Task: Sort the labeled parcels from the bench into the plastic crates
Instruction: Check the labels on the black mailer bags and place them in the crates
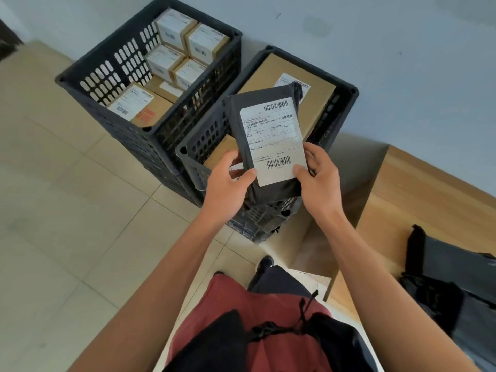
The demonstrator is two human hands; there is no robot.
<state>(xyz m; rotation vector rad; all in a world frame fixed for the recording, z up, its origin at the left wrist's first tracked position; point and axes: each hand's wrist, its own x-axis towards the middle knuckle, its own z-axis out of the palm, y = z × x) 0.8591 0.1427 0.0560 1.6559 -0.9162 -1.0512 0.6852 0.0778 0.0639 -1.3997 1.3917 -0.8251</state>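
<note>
Both hands, left hand and right hand, pinch the dark parcel by its lower corners above the near crate. The soft mailer could slip, or land in the far crate if its label is misread.

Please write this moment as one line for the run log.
step: sorting | left hand + right hand: hold black parcel above right crate | bench: more black parcels

- Grey poly-bag parcel, white barcode label facing up, held tilted at frame centre above the right crate.
- Left crate, upper left: small labelled cardboard boxes.
- Right crate, upper centre: a large flat box.
- Dark bagged parcels on the wooden bench, lower right.
</note>
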